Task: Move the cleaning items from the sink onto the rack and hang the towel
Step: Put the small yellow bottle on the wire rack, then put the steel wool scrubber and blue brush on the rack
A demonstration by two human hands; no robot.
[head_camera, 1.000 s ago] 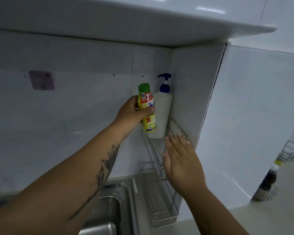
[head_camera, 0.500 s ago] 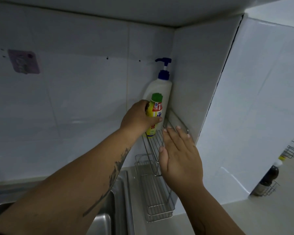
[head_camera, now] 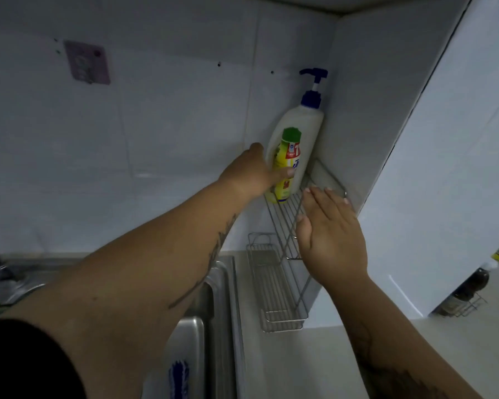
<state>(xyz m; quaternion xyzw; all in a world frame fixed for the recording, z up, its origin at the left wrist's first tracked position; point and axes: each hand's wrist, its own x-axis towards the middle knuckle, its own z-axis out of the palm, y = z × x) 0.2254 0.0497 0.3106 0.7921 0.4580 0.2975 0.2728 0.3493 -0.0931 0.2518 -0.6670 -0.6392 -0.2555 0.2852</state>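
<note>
The yellow bottle (head_camera: 285, 168) is gripped by the left hand (head_camera: 252, 174) on the rack (head_camera: 283, 217), against the pump bottle (head_camera: 303, 125). The right hand (head_camera: 329, 237) is held open, flat, at the rack's front edge.

One head-worn camera looks forward and down, close on the corner rack (head_camera: 283, 223) (wide-angle).

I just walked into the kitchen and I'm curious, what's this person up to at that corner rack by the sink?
A person is loading a wire corner rack beside the sink. The left hand grips a yellow bottle with a green cap, its base at the upper shelf, right in front of a white pump bottle in the corner. The right hand is open and flat against the rack's front edge. A blue brush lies in the sink.
</note>
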